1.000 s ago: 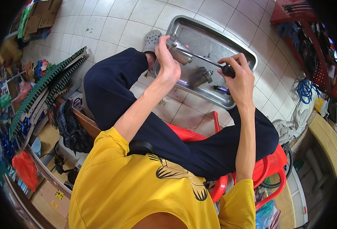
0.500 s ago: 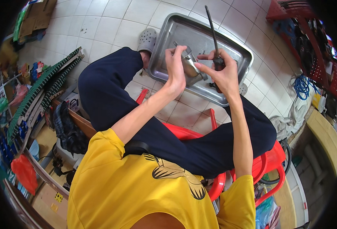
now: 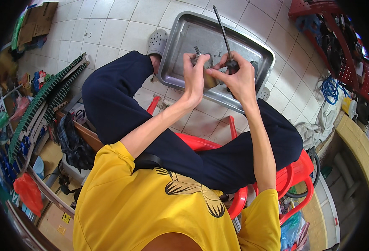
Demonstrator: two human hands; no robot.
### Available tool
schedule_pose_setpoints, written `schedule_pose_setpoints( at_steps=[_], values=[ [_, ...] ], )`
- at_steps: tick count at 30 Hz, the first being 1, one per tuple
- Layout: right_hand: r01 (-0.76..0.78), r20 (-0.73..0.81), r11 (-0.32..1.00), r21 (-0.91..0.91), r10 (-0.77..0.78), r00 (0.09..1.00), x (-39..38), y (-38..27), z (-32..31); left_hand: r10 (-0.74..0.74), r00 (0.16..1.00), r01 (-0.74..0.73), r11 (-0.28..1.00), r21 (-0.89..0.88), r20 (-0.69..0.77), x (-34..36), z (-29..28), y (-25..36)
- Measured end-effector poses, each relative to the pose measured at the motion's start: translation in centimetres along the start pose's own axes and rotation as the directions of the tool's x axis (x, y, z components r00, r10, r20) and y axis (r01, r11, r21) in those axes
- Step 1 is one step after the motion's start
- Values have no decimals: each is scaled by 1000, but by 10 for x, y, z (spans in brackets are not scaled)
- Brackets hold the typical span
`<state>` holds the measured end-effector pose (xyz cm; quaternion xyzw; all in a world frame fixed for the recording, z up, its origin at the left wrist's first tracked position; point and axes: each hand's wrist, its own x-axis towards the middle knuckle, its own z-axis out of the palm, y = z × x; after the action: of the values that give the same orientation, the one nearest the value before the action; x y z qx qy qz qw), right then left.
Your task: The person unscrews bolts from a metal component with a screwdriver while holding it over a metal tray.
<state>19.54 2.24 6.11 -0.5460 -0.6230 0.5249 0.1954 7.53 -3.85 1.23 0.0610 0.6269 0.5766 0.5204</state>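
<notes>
My left hand [image 3: 195,79] is closed around a rounded metal part [image 3: 210,81] with a silver and brass-coloured body; its exact kind is unclear. A thin shaft sticks out of it beyond my fingers. In my right hand [image 3: 242,81] is a screwdriver [image 3: 221,30], gripped by its dark handle, with the long blade pointing up and away from me. The right thumb and fingertips meet the metal part beside my left hand. Both hands are over a shallow steel tray [image 3: 163,67]. A few small dark pieces [image 3: 218,54] lie in it.
A grey clog [image 3: 157,42] is beside the tray's left edge. At right stands a red perforated rack [image 3: 351,71] near a coiled blue cable [image 3: 330,91]. Green-striped strips [image 3: 46,100] and mixed goods crowd the left. Red chair parts [image 3: 197,142] show beneath my legs.
The metal part has turned in my left hand, its shaft now pointing more upward. Both hands have drawn closer together, and the screwdriver has shifted slightly left.
</notes>
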Motion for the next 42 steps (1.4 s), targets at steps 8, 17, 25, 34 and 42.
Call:
schedule_pose_setpoints(
  at_steps=[8,17,25,34,42],
  values=[
    [-72,-19,997,-27,72,997,-7,-5,3,124,992,-119,982,147,-29,4,-3,-11],
    [-51,-60,999,11,51,997,-1,8,1,195,981,-191,953,237,6,2,-1,-10],
    [-72,-69,995,62,77,995,-15,-8,10,247,969,-232,915,330,-3,7,-6,-16],
    [-28,-77,998,53,32,996,-8,4,13,218,976,-205,920,335,-2,9,-7,-19],
    [-262,92,922,285,246,965,4,18,4,238,971,-235,942,240,16,11,-4,-11]
  ],
)
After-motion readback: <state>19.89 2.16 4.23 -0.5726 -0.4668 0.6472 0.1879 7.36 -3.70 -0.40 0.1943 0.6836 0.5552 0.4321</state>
